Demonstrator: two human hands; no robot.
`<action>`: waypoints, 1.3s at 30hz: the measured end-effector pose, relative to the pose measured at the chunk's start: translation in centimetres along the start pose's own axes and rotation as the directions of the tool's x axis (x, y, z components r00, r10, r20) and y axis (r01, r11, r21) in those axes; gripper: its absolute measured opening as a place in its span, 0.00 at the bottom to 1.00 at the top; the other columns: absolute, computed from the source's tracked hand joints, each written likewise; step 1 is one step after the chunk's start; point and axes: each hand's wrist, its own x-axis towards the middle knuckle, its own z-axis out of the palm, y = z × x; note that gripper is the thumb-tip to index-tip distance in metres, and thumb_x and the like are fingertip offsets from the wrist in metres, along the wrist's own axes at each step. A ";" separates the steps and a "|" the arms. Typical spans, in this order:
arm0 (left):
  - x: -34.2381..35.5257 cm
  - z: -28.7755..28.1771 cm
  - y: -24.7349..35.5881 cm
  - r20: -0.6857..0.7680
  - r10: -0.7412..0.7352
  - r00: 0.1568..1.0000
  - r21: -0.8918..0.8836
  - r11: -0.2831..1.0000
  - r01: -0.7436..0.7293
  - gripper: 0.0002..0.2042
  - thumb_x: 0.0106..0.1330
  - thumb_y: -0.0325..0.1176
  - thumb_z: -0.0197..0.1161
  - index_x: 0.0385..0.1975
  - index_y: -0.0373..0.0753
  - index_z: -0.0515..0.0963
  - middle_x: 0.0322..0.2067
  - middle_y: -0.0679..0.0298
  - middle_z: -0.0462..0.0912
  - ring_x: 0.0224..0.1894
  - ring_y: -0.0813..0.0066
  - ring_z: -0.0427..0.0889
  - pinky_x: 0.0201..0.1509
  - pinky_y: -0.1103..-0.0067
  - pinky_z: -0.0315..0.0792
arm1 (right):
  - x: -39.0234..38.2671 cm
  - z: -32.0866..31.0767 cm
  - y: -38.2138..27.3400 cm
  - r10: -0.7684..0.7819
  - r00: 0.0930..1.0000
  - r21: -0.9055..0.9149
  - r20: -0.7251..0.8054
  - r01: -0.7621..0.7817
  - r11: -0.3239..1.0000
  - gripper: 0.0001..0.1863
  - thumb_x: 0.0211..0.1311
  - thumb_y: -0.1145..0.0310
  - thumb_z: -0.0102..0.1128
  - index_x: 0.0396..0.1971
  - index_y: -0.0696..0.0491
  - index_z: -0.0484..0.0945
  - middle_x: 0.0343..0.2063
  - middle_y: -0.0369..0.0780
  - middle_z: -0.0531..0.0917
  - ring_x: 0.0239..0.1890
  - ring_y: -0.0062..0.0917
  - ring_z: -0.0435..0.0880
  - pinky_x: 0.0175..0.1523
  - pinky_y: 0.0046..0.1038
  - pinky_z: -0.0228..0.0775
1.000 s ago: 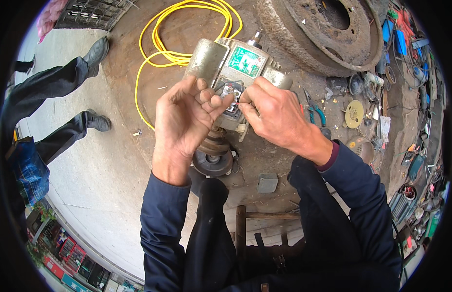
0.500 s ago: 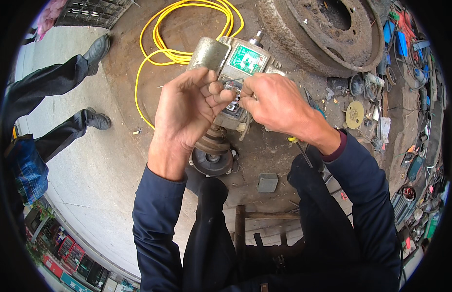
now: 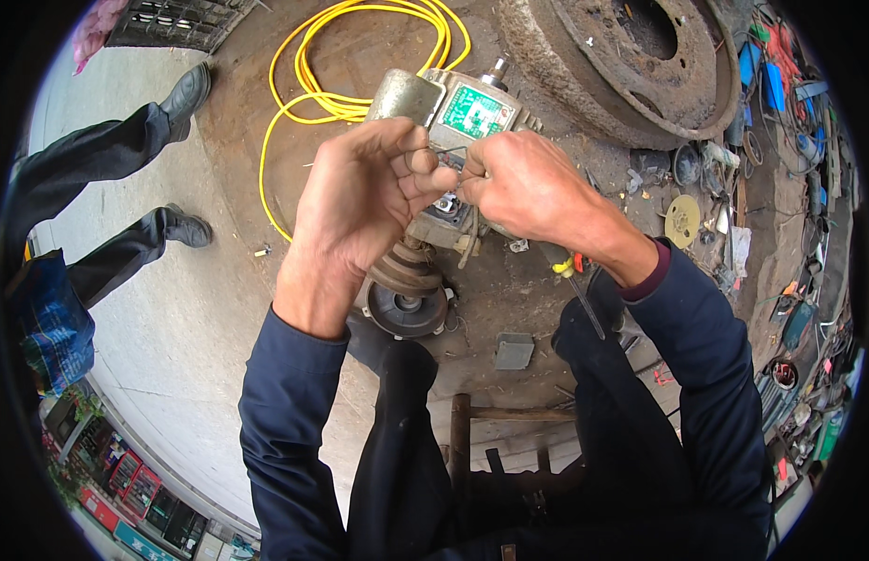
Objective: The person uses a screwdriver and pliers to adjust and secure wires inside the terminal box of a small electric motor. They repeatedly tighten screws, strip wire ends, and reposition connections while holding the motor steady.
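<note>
An electric motor (image 3: 438, 236) with a green label plate (image 3: 474, 113) lies on the ground before me, its small terminal box (image 3: 445, 208) uncovered. Over that box both hands work close together. My right hand (image 3: 528, 192) pinches a thin dark wire (image 3: 450, 150), which runs across to the fingertips of my left hand (image 3: 364, 196). The left fingers are curled in against the thumb; what lies between them is hidden. Below my right wrist a screwdriver (image 3: 584, 304) with a yellow collar slants down; its handle end is mostly covered, so I cannot tell whether that hand holds it.
A coiled yellow cable (image 3: 308, 79) lies beyond the motor, and a rusty wheel rim (image 3: 631, 84) at the far right. A grooved pulley (image 3: 402, 273) and a grey square cover (image 3: 515, 352) are nearer. Tools and scraps (image 3: 799, 234) crowd the right; another person's shoes (image 3: 186, 103) stand left.
My left hand and forearm have shifted slightly left. The right fingers have risen a little, and more of the screwdriver shows below the wrist, its tip lower.
</note>
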 end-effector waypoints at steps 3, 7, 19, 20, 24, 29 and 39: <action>0.2 0.2 0.3 0.012 -0.015 1.000 0.036 0.999 0.014 0.13 0.83 0.35 0.55 0.40 0.34 0.81 0.32 0.58 0.88 0.39 0.56 0.93 0.50 0.68 0.86 | -0.1 0.2 -0.1 0.016 0.999 0.011 -0.030 -0.016 1.000 0.11 0.55 0.73 0.62 0.23 0.68 0.84 0.24 0.65 0.84 0.32 0.61 0.90 0.44 0.55 0.82; 0.6 0.1 0.8 0.064 -0.053 0.997 0.078 0.996 0.048 0.15 0.84 0.36 0.55 0.41 0.32 0.83 0.33 0.57 0.90 0.39 0.55 0.94 0.54 0.66 0.89 | -0.2 0.6 -0.2 0.028 0.996 0.009 -0.079 -0.028 1.000 0.11 0.53 0.73 0.62 0.24 0.68 0.84 0.25 0.65 0.83 0.34 0.62 0.90 0.45 0.56 0.81; 1.0 2.4 1.9 -0.012 0.013 1.000 0.317 0.948 -0.008 0.14 0.85 0.36 0.55 0.40 0.33 0.81 0.34 0.57 0.89 0.40 0.53 0.96 0.51 0.68 0.89 | 0.2 0.6 -0.2 0.100 0.993 0.040 -0.063 -0.098 0.994 0.16 0.59 0.63 0.67 0.32 0.65 0.88 0.33 0.64 0.86 0.42 0.60 0.91 0.48 0.53 0.82; 0.7 2.4 2.1 -0.001 0.032 0.999 0.331 0.943 -0.030 0.14 0.85 0.36 0.55 0.40 0.33 0.81 0.34 0.58 0.89 0.40 0.53 0.96 0.50 0.69 0.89 | 0.1 0.5 -0.2 0.114 0.992 0.044 -0.060 -0.111 0.993 0.16 0.59 0.63 0.67 0.32 0.65 0.88 0.33 0.63 0.87 0.41 0.60 0.91 0.48 0.53 0.82; -1.4 1.8 0.9 -0.052 0.299 0.953 0.573 0.791 -0.217 0.13 0.82 0.37 0.61 0.39 0.33 0.82 0.31 0.61 0.87 0.37 0.62 0.94 0.50 0.73 0.85 | 0.0 0.4 -0.3 0.136 0.990 0.037 -0.023 -0.135 0.990 0.15 0.59 0.64 0.65 0.31 0.64 0.88 0.31 0.61 0.87 0.39 0.59 0.90 0.46 0.53 0.81; -3.5 0.8 -3.4 -0.036 0.705 0.708 0.928 0.287 -0.238 0.11 0.74 0.35 0.69 0.40 0.31 0.86 0.30 0.56 0.89 0.32 0.69 0.88 0.41 0.70 0.80 | -0.6 0.9 -0.1 0.075 0.992 0.019 -0.106 -0.073 0.997 0.16 0.65 0.62 0.74 0.38 0.63 0.89 0.28 0.52 0.90 0.35 0.34 0.93 0.45 0.39 0.82; -0.9 -0.9 -6.8 0.356 0.792 0.497 0.931 -0.257 -0.257 0.04 0.66 0.28 0.75 0.36 0.39 0.86 0.34 0.56 0.79 0.37 0.51 0.83 0.40 0.60 0.79 | -1.7 2.6 0.7 -0.122 0.947 -0.069 -0.298 0.106 0.992 0.11 0.67 0.64 0.68 0.34 0.57 0.87 0.35 0.52 0.90 0.41 0.54 0.91 0.48 0.52 0.82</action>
